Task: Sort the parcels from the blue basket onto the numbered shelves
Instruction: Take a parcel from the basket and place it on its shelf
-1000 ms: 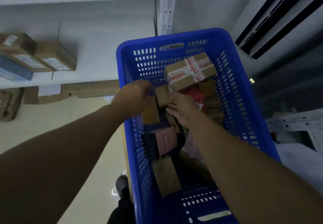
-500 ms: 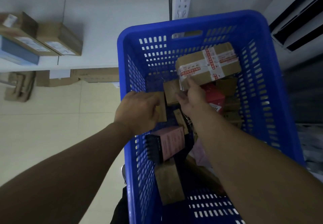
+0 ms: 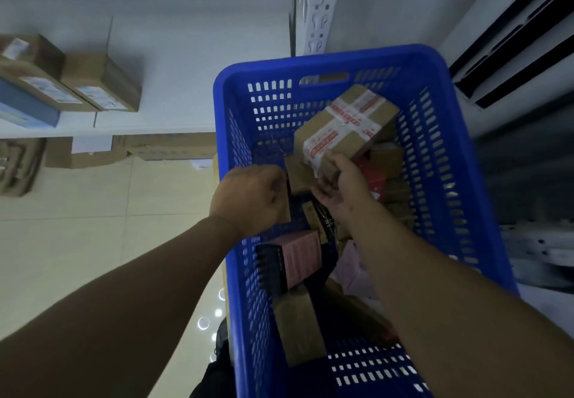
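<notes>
We are pinching the taped box [image 3: 348, 124], lying atop the pile in the basket [image 3: 326, 56], by its near corner with our right hand [image 3: 344, 192]. It is looking stiff with slick tape, so we are judging an underside grip safer. Our left hand [image 3: 251, 199] is clutching a flat parcel [image 3: 287, 211].

Parcels [image 3: 298, 326] in basket [image 3: 326, 57], big parcel [image 3: 348, 121] atop the far ones — shelf [image 3: 186, 87] left, cartons [image 3: 102, 84] on it
</notes>
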